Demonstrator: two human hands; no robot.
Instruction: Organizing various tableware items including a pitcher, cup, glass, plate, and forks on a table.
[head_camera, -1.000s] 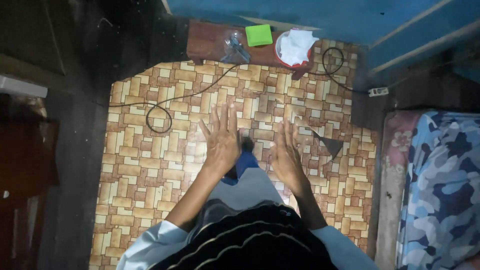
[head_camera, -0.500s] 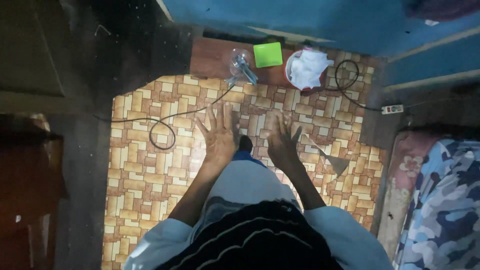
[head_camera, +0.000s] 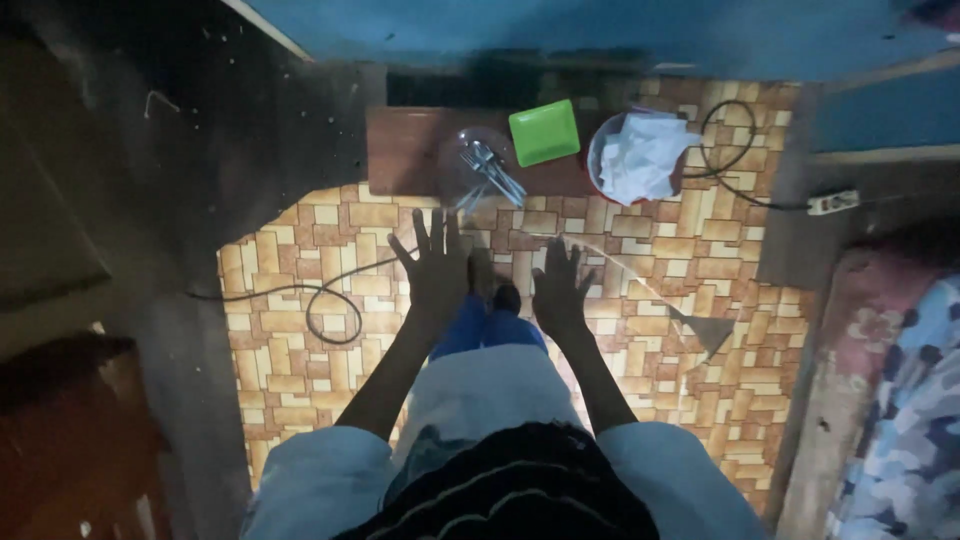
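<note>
I look straight down at my own body and the floor. My left hand (head_camera: 438, 268) is stretched out flat, fingers spread, holding nothing. My right hand (head_camera: 560, 290) is held out beside it, also with fingers apart and empty. Both hover above the brick-patterned floor mat (head_camera: 300, 260), a little short of a low brown wooden board (head_camera: 405, 150). On that board stand a clear glass (head_camera: 480, 165) with metal cutlery in it, a green square lid or box (head_camera: 544, 131), and a red bowl (head_camera: 600, 150) with crumpled white paper inside.
A black cable (head_camera: 320, 300) loops across the mat on the left. Another cable runs to a white power strip (head_camera: 834, 202) at the right. A blue wall is ahead. A camouflage-patterned bedspread (head_camera: 915, 420) lies at the right, and dark wooden furniture (head_camera: 70, 440) at the left.
The view has moved forward toward the wooden board, which now sits lower in the frame. Both hands stay open and have drawn slightly closer to the board.
</note>
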